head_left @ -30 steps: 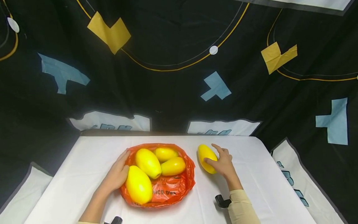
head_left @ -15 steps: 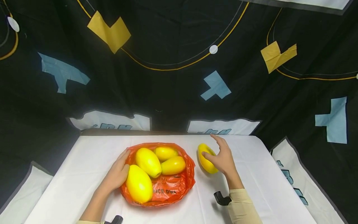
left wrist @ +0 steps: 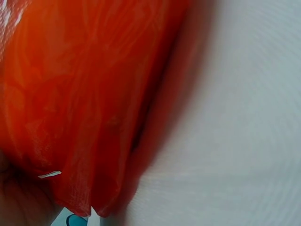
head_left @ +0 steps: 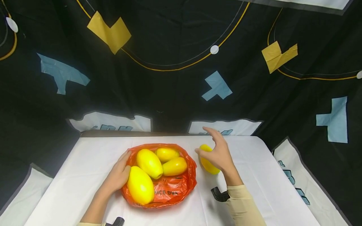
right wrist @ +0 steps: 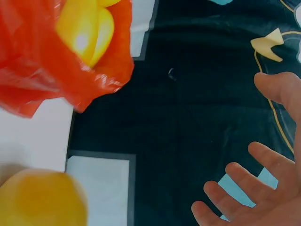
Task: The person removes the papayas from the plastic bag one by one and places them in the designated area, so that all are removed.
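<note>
The left hand [head_left: 116, 179] lay against the red bag's [head_left: 181, 186] left rim; whether it pinched the plastic, I couldn't tell. Four yellow fruits [head_left: 140, 185] crowded the bag's left and far parts. A strip of white table [head_left: 254, 188] separated its right rim from a lone yellow fruit [head_left: 210, 167], partly hidden by the spread right hand [head_left: 219, 153]. White surface ran on to the right edge.

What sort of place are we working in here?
Possibly a makeshift recording booth, though I can't be sure: patterned black cloth shows behind and beside the white table, and a black device sits by the right sleeve.
</note>
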`<state>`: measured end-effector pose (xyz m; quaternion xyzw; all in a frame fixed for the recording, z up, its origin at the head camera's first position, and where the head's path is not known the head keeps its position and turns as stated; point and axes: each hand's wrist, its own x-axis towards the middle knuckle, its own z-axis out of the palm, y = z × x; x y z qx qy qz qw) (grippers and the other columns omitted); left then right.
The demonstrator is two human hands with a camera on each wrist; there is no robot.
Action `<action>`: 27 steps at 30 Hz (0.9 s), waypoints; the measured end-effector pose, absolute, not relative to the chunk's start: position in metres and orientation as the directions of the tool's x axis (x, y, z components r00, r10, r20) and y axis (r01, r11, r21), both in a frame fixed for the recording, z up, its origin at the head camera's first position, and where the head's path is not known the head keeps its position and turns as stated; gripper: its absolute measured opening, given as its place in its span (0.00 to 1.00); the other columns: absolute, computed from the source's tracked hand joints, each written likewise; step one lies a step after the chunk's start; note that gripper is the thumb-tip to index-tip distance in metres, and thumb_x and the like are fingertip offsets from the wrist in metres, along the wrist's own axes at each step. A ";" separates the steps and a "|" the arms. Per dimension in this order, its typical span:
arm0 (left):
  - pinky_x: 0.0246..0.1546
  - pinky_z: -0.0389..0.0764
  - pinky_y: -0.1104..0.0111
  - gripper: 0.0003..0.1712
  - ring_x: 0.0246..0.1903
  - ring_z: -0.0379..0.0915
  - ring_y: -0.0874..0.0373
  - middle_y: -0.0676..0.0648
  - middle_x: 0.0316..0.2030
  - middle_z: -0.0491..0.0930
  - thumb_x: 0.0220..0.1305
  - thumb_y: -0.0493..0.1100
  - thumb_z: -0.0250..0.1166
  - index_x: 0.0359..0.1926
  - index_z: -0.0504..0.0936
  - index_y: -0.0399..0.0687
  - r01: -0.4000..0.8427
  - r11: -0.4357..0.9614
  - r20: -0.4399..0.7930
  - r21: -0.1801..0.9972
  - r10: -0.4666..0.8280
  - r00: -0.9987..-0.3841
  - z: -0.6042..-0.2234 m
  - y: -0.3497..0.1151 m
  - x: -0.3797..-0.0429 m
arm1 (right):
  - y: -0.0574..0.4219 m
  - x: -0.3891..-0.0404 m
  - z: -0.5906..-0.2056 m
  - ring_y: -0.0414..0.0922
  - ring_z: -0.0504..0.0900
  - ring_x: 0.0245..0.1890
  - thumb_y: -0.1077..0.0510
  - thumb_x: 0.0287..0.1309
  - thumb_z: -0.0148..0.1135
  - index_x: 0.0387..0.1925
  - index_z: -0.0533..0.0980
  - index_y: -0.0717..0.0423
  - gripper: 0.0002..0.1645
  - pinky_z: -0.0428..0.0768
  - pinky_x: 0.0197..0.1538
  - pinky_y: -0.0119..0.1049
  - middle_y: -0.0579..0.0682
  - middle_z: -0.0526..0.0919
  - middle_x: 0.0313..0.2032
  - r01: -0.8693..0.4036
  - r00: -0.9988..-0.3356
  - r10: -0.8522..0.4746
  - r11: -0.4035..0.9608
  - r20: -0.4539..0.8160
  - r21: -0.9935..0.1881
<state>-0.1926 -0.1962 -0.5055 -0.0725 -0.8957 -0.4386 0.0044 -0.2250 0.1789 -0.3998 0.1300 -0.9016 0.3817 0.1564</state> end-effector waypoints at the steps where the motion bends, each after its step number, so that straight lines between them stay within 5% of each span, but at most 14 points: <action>1: 0.69 0.48 0.41 0.34 0.73 0.40 0.39 0.36 0.75 0.45 0.71 0.35 0.45 0.75 0.50 0.34 0.132 0.604 0.070 0.786 0.124 -0.990 -0.506 -0.196 -0.193 | 0.177 -0.226 -0.398 0.47 0.67 0.61 0.47 0.40 0.76 0.65 0.68 0.30 0.47 0.73 0.58 0.60 0.39 0.66 0.67 -0.365 -0.914 -0.125 0.668 0.387 -0.648; 18: 0.69 0.48 0.42 0.33 0.73 0.41 0.38 0.35 0.75 0.45 0.70 0.34 0.45 0.74 0.50 0.34 0.144 0.594 0.090 0.792 0.120 -0.989 -0.506 -0.199 -0.190 | 0.139 -0.234 -0.382 0.39 0.65 0.63 0.45 0.39 0.75 0.62 0.71 0.29 0.44 0.70 0.62 0.55 0.35 0.66 0.66 -0.514 -0.857 -0.309 0.552 0.412 -0.657; 27: 0.69 0.48 0.42 0.33 0.73 0.41 0.38 0.35 0.74 0.46 0.70 0.33 0.45 0.74 0.51 0.32 0.156 0.578 0.101 0.801 0.126 -0.987 -0.505 -0.196 -0.191 | 0.121 -0.234 -0.382 0.42 0.61 0.66 0.46 0.38 0.76 0.60 0.72 0.29 0.43 0.68 0.62 0.61 0.36 0.65 0.66 -0.485 -0.874 -0.342 0.563 0.345 -0.669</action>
